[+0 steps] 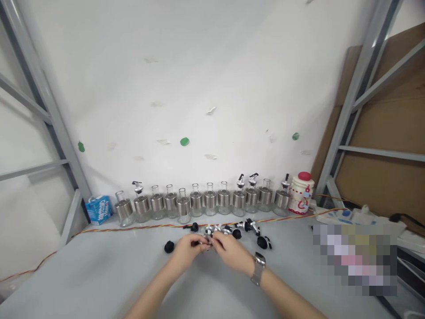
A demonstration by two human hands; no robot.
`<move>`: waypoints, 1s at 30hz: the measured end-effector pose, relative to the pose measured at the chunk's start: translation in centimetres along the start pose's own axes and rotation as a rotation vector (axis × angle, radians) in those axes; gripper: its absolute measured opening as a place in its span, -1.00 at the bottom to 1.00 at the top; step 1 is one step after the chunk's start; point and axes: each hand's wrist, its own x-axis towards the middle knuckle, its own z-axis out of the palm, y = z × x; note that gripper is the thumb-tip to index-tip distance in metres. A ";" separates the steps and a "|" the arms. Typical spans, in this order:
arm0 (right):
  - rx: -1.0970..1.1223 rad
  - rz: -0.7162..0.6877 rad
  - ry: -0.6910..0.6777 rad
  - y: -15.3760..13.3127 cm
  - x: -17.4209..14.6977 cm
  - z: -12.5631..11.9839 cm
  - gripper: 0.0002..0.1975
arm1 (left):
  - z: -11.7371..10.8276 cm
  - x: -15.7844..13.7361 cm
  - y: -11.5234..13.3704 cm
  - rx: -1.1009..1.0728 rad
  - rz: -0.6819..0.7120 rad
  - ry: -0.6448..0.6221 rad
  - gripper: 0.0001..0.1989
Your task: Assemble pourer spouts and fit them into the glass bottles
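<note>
My left hand [191, 250] and my right hand [230, 250] meet above the grey table, fingertips pinched together. Between them is a small silver and dark piece, which looks like a bottle pour spout [209, 240]; the fingers cover much of it. Just beyond the hands lie several loose pour spouts [247, 225] with black stoppers and silver tops. A black stopper [169, 247] lies left of my left hand, and another black-based spout [262, 242] lies to the right. Behind stands a row of glass bottles with steel sleeves [210, 200]; several carry spouts, the others have bare necks.
A twisted red and yellow wire [133, 227] crosses the table in front of the bottles. At the left end stands a blue carton [98, 210], at the right a cream jar with a red lid [301, 195]. Grey shelf posts [345, 106] flank the table; a blurred patch covers the right side.
</note>
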 end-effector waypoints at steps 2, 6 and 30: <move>0.260 0.104 0.076 0.2 0.6 -0.1 -0.71 | -0.6 0.2 0.1 -0.030 -0.034 0.020 -0.76; 0.498 0.256 0.082 0.4 1.5 -0.2 -0.62 | -1.4 0.1 0.5 -0.124 -0.042 0.001 -0.61; 1.253 0.325 -0.060 -0.5 0.7 0.9 -0.75 | -0.2 -1.4 3.0 -0.532 -0.012 -0.071 -0.63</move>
